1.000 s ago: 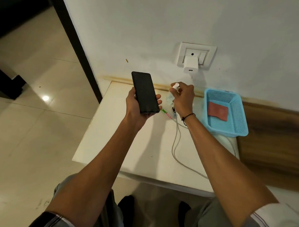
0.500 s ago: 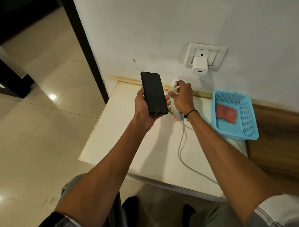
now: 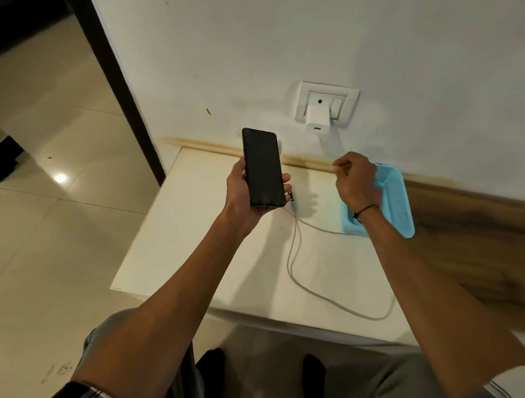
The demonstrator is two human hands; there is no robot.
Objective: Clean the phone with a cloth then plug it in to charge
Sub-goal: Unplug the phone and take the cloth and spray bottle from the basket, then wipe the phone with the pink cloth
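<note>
My left hand [image 3: 240,195] grips a black phone [image 3: 262,167] upright above the white table [image 3: 193,241], its dark screen facing me. My right hand [image 3: 354,180] hovers over the left end of a blue basket [image 3: 396,198], fingers curled and the back of the hand towards me. What is inside that hand is hidden. A white charging cable [image 3: 293,260] lies looped on the table, its plug ends [image 3: 291,200] just right of the phone's lower edge. A white charger adapter [image 3: 317,121] sits in the wall socket [image 3: 327,104]. No cloth shows.
The table stands against a white wall, with a wooden panel [image 3: 464,225] to its right. A dark door frame [image 3: 119,81] and glossy tiled floor [image 3: 43,219] lie to the left. My knees are under the table's front edge.
My right hand has moved right, from beside the phone to above the blue basket, and now covers the red cloth seen there before. The small white item it held is out of sight. The phone stays put.
</note>
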